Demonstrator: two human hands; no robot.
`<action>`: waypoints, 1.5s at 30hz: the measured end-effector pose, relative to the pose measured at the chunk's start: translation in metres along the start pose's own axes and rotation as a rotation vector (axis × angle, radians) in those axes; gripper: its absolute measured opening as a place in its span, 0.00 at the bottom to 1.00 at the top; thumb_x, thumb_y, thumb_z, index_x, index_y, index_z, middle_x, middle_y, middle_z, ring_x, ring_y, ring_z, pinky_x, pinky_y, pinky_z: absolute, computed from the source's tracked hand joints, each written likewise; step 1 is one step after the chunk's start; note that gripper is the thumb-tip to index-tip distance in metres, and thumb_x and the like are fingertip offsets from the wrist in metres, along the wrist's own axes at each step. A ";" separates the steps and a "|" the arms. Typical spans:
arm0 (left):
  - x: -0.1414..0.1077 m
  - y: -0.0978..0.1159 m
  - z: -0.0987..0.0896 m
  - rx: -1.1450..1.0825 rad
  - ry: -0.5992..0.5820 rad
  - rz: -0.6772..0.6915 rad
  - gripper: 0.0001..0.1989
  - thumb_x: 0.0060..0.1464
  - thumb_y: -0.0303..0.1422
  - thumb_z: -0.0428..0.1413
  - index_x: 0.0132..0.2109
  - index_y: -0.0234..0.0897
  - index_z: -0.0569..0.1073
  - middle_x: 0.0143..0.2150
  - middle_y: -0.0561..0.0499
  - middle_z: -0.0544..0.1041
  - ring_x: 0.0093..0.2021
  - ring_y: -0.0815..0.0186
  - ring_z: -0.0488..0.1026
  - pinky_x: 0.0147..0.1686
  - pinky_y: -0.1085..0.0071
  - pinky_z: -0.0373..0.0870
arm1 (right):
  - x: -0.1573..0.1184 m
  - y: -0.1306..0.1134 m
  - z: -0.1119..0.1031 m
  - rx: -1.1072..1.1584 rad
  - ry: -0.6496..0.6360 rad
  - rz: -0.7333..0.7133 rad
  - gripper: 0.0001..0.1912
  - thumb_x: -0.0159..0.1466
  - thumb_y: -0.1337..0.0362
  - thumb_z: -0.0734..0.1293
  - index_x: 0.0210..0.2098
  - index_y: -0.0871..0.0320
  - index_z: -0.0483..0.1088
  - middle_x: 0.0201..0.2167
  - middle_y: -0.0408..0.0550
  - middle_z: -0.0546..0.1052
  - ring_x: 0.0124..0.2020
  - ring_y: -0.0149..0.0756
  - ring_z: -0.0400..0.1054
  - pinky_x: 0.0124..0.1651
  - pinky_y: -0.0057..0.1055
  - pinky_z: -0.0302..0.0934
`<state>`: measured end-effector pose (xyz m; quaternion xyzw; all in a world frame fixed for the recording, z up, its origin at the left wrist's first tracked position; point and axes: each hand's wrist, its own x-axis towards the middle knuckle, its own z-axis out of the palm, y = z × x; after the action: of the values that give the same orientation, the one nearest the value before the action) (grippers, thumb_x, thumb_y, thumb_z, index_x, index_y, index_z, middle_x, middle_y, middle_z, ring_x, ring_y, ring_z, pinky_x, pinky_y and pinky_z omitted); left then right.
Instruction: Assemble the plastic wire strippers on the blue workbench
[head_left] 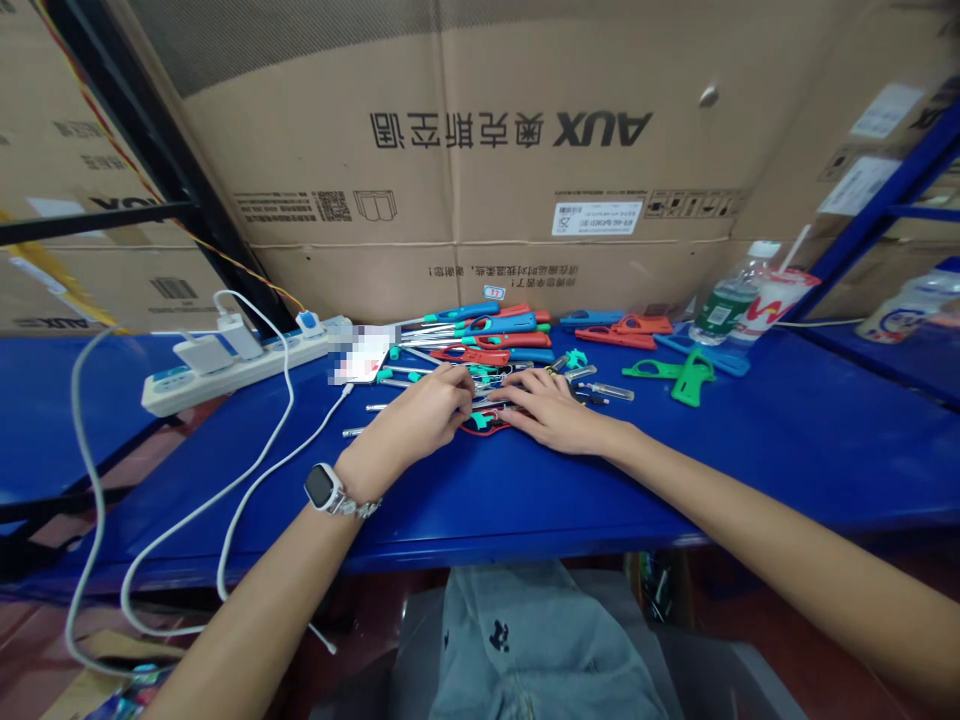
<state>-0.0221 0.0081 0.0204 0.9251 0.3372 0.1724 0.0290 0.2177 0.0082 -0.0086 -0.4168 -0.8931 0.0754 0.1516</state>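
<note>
Silver, slim metal rods [376, 407] at frame centre lie lengthwise left-to-right on the glossy blue desk [480, 500], tips leftward; the left hand [429, 408] curls its fingers, pinch hidden; the right hand [553, 412] spreads its fingers.

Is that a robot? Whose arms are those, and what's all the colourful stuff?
No robot here, just a person's two bare hands. There's one picture, from a camera on that person's head, looking forward and down.

On the blue, smooth tabletop lie long red and blue plastic handles with thin metal rods, and green plastic pieces. A white plastic power strip sits left; a clear plastic bottle with a green label stands right.

The left hand curls its fingers over the pile; the right hand rests on small parts with fingers stretched out. I can't tell exactly what they hold.
</note>
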 end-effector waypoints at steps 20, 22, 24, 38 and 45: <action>0.000 -0.013 0.007 -0.214 0.023 -0.050 0.05 0.59 0.29 0.58 0.35 0.36 0.78 0.42 0.46 0.75 0.43 0.60 0.73 0.47 0.62 0.72 | 0.002 0.004 0.002 -0.004 0.000 0.001 0.21 0.75 0.50 0.55 0.61 0.45 0.70 0.63 0.53 0.68 0.66 0.54 0.56 0.63 0.58 0.53; -0.001 -0.015 0.009 -0.244 0.022 -0.067 0.04 0.58 0.29 0.60 0.35 0.36 0.78 0.42 0.46 0.76 0.43 0.60 0.74 0.47 0.60 0.72 | 0.001 0.003 0.002 -0.004 -0.001 0.013 0.21 0.75 0.51 0.56 0.61 0.46 0.69 0.63 0.53 0.68 0.66 0.54 0.56 0.63 0.58 0.53; -0.003 -0.015 0.010 -0.249 0.030 -0.077 0.03 0.58 0.29 0.61 0.35 0.36 0.78 0.41 0.46 0.76 0.43 0.60 0.74 0.47 0.60 0.72 | -0.001 -0.002 0.001 -0.018 0.049 0.014 0.20 0.74 0.52 0.57 0.61 0.48 0.68 0.62 0.55 0.69 0.65 0.54 0.57 0.62 0.55 0.54; -0.017 -0.005 0.001 -0.232 0.125 -0.005 0.08 0.58 0.34 0.62 0.44 0.37 0.78 0.47 0.46 0.71 0.47 0.59 0.72 0.51 0.59 0.72 | 0.006 -0.038 0.009 -0.030 0.245 -0.020 0.03 0.66 0.63 0.66 0.37 0.55 0.72 0.38 0.47 0.78 0.45 0.44 0.68 0.47 0.40 0.53; -0.022 -0.007 0.008 -0.120 0.004 0.094 0.07 0.64 0.30 0.57 0.41 0.39 0.81 0.42 0.47 0.72 0.41 0.62 0.73 0.42 0.65 0.71 | 0.005 -0.039 0.009 -0.080 0.250 -0.030 0.05 0.65 0.64 0.65 0.39 0.54 0.74 0.38 0.47 0.79 0.45 0.44 0.69 0.47 0.41 0.52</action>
<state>-0.0398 -0.0001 0.0053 0.9360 0.2827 0.1953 0.0757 0.1834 -0.0129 -0.0056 -0.4153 -0.8757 -0.0150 0.2459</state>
